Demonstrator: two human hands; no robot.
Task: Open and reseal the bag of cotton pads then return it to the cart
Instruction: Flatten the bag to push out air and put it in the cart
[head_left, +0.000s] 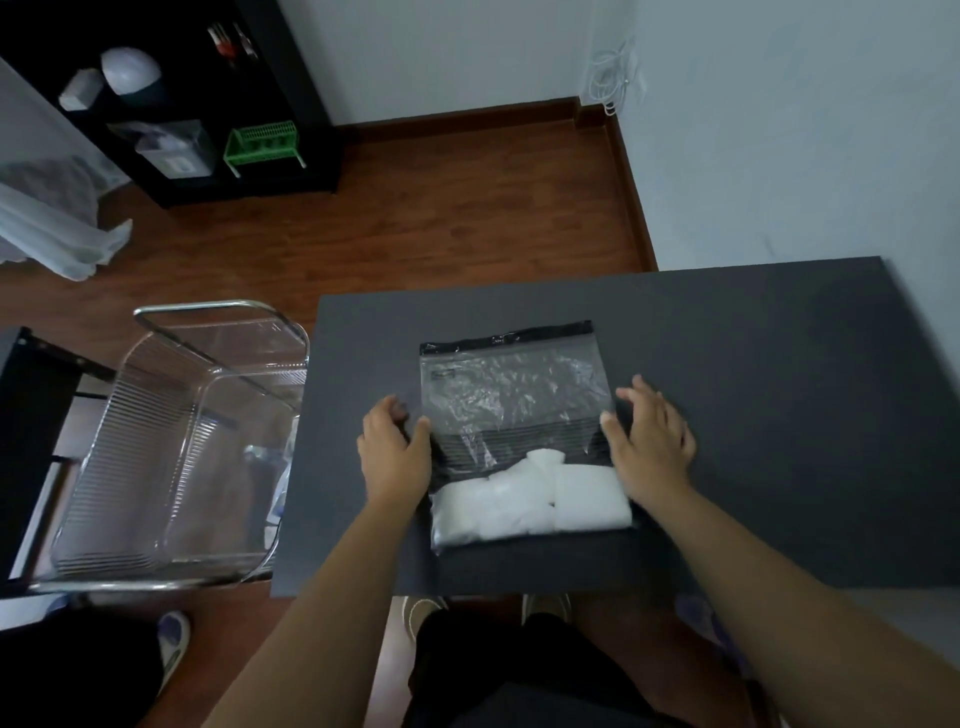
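Note:
A clear zip bag (514, 400) lies flat on the dark grey table (753, 389), its black zip strip at the far end. White cotton pads (530, 501) fill the near end of the bag. My left hand (395, 452) rests at the bag's left edge, thumb touching the plastic, fingers curled. On the opposite edge my right hand (652, 441) lies flat with fingers spread, thumb on the bag. Neither hand lifts the bag. The clear plastic cart (171, 441) stands left of the table.
The cart's top basket has a metal rim (218, 306) close to the table's left edge. A black shelf unit (208, 104) with a green rack stands at the far left. A wall runs along the table's right side. My legs and shoes show below the table.

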